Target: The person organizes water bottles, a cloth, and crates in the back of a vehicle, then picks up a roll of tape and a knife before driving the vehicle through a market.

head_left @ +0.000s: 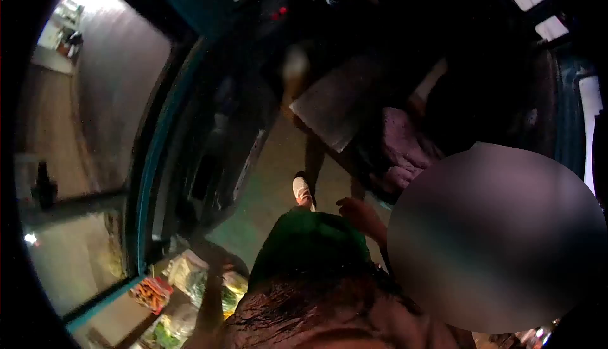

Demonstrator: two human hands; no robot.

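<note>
Bagged vegetables (188, 273) lie beside the shadowed left hand (218, 261)
Its grip I cannot tell; the right hand (360, 215) hangs half-open by the green shorts (310, 241), seemingly empty. The bags look light, slick and soft, probably best cupped from beneath. A teal edge (104, 302) bounds them on one side; floor (269, 168) gives room ahead.
</note>
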